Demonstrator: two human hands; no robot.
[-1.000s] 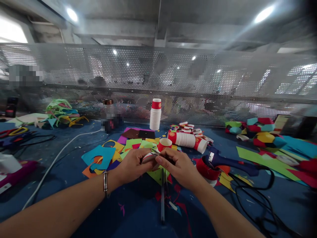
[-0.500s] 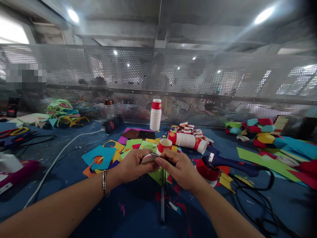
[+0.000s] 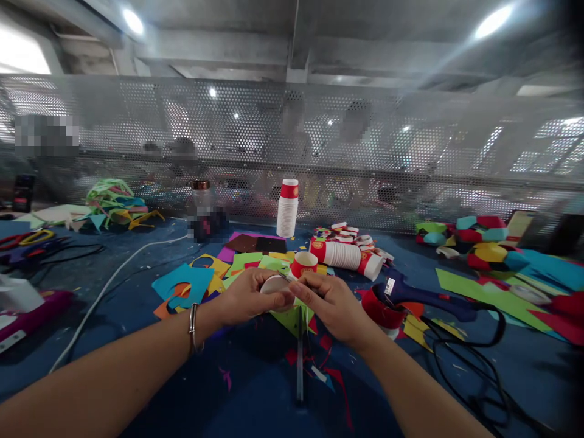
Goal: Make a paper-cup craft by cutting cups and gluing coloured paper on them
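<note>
Left hand [image 3: 246,298] pinches a pale round piece [image 3: 272,286] between thumb and fingers. Right hand [image 3: 335,307] curls at its right, grip hidden. Just beyond stands a red cup [image 3: 304,265].

No words or numbers can be made out. Round gold emblems stand on the upright cup stack [image 3: 287,213] and the lying cup stack [image 3: 340,254]; the blue glue gun [image 3: 424,298] bears a white label [image 3: 390,286] (its print too small to read).
</note>
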